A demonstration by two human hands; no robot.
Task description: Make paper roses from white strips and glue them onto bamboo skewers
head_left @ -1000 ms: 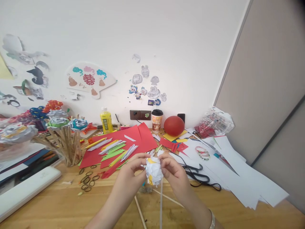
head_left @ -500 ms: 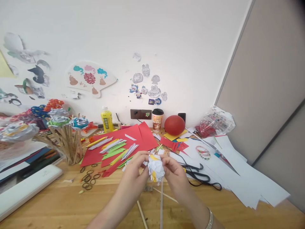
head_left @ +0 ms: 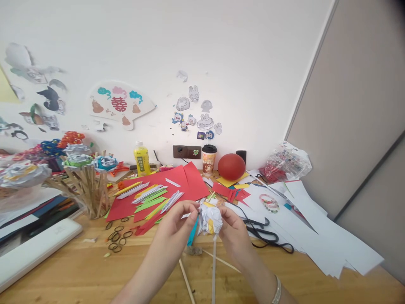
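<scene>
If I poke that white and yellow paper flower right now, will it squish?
Probably a bit: the white and yellow paper flower has thin, folded petals that could bend or crumple. It's likely light, since the right hand seems to hold it with just a pinch. Its bumpy edges might stop it rolling far.

Bright, diffuse light leaves soft shadows on the wall (head_left: 253,71) at upper left; the central paper flower (head_left: 211,218) looks slightly blurred, edges stretch, the upper-right corner darkens.
</scene>
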